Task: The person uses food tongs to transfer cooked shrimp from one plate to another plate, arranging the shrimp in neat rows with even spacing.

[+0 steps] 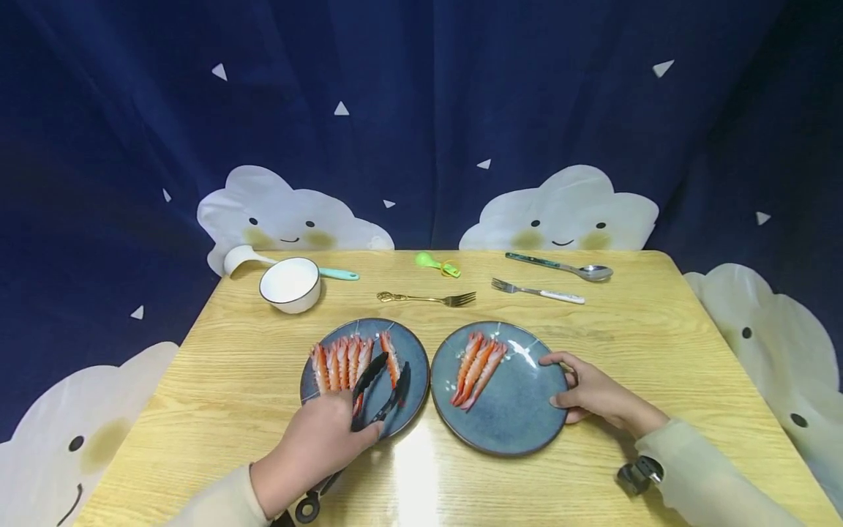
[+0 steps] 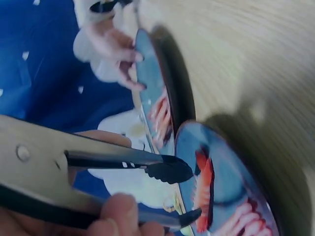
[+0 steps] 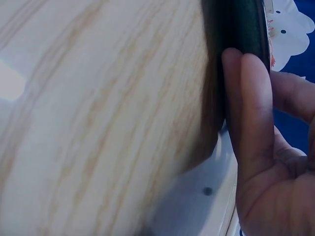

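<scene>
My left hand (image 1: 323,432) grips black-tipped metal tongs (image 2: 170,169) over the left blue plate (image 1: 411,348). The tong tips stand apart on either side of a single red-and-white shrimp (image 1: 388,348), which lies away from the row of several shrimp (image 1: 336,359) on that plate. On the right, my right hand (image 1: 596,391) holds the rim of a second blue plate (image 1: 520,417), with fingers at the underside in the right wrist view. Three shrimp (image 1: 478,366) lie side by side on this plate's left half.
Behind the plates lie a gold fork (image 1: 428,298), a white-handled fork (image 1: 540,293), a spoon (image 1: 560,266) and a small green spoon (image 1: 431,262). A white bowl (image 1: 290,285) stands at the back left, before a ladle (image 1: 244,258). A dark blue curtain (image 1: 421,110) hangs behind the table.
</scene>
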A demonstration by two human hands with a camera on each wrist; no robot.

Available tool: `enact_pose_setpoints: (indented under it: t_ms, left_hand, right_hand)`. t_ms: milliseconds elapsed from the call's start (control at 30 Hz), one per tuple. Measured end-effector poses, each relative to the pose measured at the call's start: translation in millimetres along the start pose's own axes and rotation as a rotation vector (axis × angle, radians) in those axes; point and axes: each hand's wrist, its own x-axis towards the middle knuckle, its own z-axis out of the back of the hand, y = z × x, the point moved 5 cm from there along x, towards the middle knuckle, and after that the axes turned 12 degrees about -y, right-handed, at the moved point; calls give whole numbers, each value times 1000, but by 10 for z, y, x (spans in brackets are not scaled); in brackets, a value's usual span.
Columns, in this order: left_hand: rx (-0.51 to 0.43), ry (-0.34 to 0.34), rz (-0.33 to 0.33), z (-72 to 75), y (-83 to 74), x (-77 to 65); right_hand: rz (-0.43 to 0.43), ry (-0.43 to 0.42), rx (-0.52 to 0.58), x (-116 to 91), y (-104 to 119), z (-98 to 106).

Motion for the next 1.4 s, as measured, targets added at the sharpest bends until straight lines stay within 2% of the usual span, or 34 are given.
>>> enact_pose_setpoints:
  t_ms: [100, 200, 367, 633, 933, 1067, 1267, 1400]
  left_hand:
    - [68, -33, -60, -33, -76, -17]
    - [105, -39, -83, -57, -96, -24]
    - [96, -14, -67, -37, -58, -39]
    - [82, 2, -18, 100, 41, -70]
    - [102, 33, -36, 49, 26, -94]
    - [81, 50, -28, 53, 30, -80]
    - [13, 103, 23, 102, 81, -74]
    - [-41, 101, 16, 136, 47, -48]
  right_hand:
    - [-1, 9, 12, 0, -8, -11]
    - [-4, 14, 20, -6, -10, -16]
    - [-8, 13, 14, -11, 6, -10]
    - [-8, 11, 9, -3, 21, 10]
    - [-2, 15, 12, -7, 10, -10]
    - [-3, 18, 15, -13, 14, -14]
    - [-5, 14, 2, -12, 13, -8]
    - [-11, 10, -1, -4, 9, -6]
